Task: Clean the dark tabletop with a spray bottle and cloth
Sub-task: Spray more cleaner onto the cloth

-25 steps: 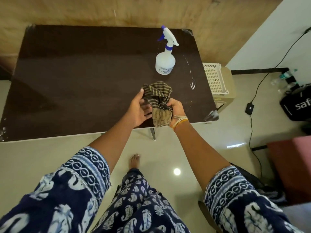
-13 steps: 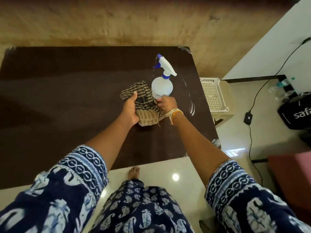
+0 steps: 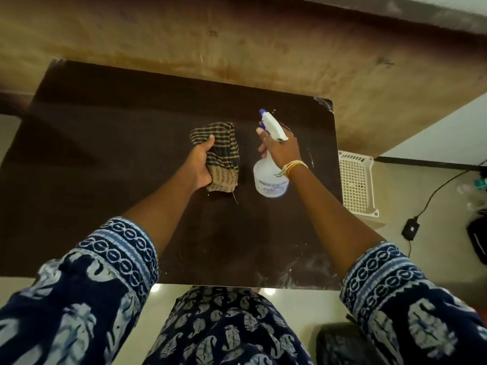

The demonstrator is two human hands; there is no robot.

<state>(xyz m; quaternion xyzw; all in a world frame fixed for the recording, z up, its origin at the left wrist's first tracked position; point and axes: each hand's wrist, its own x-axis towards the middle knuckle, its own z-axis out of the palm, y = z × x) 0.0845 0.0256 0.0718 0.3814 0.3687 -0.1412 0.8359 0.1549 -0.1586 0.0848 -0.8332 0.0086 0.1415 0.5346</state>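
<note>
Dark brown laminate fills most of what I see: the tabletop (image 3: pixel 105 154) runs wide across my view, its far edge pushed up against a tan, stained wall (image 3: pixel 237 48). I can make out pale smears and specks on the near right part of the surface, close to the edge nearest me, and a scuffed pale patch on the far right corner. Glossy beige floor tiles (image 3: pixel 434 201) lie to the right and below the table's near edge, where they catch two small spots of light.

Beside the table on the right stands a cream plastic basket (image 3: pixel 357 183) with a grid-pattern face, just off the table's side. Farther right a black cable (image 3: pixel 437 191) trails across the floor to a small black adapter (image 3: pixel 410 228). Something dark sits at the right edge, cut off by the frame.

My patterned blue sleeves reach forward over the table. My left hand (image 3: pixel 200 164) has its fingers curled round a striped brown cloth (image 3: pixel 224 156), bunched and lying on the tabletop near the middle. My right hand (image 3: pixel 282 148), with bangles at the wrist, grips the neck of the white spray bottle (image 3: pixel 268 180), fingers wrapped below the trigger head. The bottle sits just right of the cloth, nozzle pointing away from me; whether its base touches the surface I cannot tell.
</note>
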